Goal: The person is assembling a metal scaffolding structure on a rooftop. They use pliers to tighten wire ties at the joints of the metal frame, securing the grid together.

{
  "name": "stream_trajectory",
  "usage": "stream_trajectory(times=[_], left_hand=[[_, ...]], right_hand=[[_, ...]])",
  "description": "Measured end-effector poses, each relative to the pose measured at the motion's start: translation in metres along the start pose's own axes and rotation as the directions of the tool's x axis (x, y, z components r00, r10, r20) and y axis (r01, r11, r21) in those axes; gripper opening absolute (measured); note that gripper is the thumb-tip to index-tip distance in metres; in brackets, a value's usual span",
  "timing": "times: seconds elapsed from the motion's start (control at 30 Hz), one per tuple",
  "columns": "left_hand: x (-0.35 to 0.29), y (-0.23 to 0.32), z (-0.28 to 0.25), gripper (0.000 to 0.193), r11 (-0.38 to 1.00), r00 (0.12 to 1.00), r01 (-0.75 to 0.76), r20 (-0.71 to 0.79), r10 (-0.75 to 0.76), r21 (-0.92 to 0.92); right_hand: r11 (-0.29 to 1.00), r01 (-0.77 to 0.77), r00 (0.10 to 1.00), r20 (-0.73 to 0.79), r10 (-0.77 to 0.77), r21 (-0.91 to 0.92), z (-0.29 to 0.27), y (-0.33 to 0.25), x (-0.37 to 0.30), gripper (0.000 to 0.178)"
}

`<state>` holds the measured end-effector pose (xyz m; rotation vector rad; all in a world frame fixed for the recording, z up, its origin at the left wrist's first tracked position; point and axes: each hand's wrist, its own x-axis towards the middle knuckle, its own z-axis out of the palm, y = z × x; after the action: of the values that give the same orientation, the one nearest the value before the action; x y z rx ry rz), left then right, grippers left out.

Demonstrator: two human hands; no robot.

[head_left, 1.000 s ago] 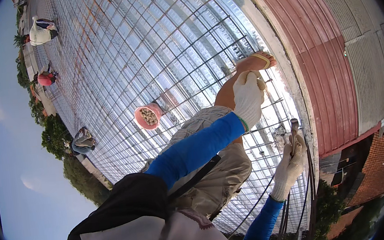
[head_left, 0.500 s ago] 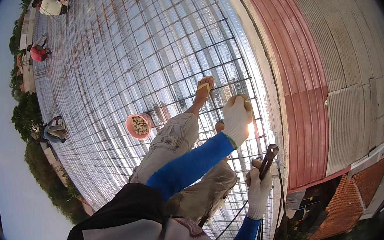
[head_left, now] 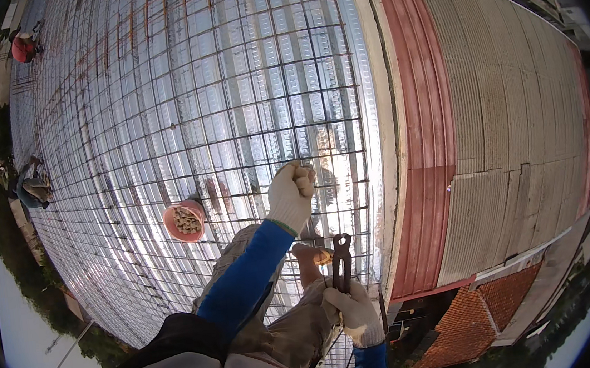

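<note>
There are two hands, in two white knitted gloves (head_left: 286,212) and two blue sleeves (head_left: 243,275). The left hand (head_left: 291,193) is near the middle, with its fingers curled up tight like a fist. It is over the steel rod mesh (head_left: 335,154). I cannot tell if it touches a rod or has something small tucked inside.

The right hand (head_left: 354,313) is at 5 o'clock from the left one. It is wrapped around one pair of dark pincers (head_left: 343,261). The pincers stick out past the glove, and their round head points to 12 o'clock. One foot (head_left: 307,256) shows at 6 o'clock from the left hand, just beside the pincers.

One pink bucket (head_left: 202,226) is at 9 o'clock from the left hand. It holds lots of small stony lumps (head_left: 186,220), too many to count. The rods are too many to count too, and they cross over shiny ridged metal sheets (head_left: 254,66).

Two other people are far off: one in a red top (head_left: 23,49) at 10 o'clock, and one in dark clothes (head_left: 31,189) at 9 o'clock. At 3 o'clock comes one pale ledge (head_left: 388,102), then a red metal roof (head_left: 418,128), then a grey wavy roof (head_left: 495,105). One orange tiled roof (head_left: 461,324) is between 4 and 5 o'clock.
</note>
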<state>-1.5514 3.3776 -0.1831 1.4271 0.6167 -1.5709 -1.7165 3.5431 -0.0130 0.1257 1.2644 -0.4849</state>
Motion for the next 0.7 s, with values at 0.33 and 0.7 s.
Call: stream_trajectory(times=[0.33, 0.7], left_hand=[[-0.025, 0.058, -0.032, 0.017, 0.927, 0.961, -0.275, -0.054, 0.270, -0.255], [-0.041, 0.049, -0.174, 0.005, 0.902, 0.917, -0.242, -0.389, 0.091, -0.358]], right_hand=[[0.947, -0.198, 0.976, -0.140, 0.166, -0.255, 0.004, -0.033, 0.063, 0.030], [0.941, -0.227, 0.950, 0.157, 0.271, -0.250, 0.058, -0.016, 0.012, 0.017]])
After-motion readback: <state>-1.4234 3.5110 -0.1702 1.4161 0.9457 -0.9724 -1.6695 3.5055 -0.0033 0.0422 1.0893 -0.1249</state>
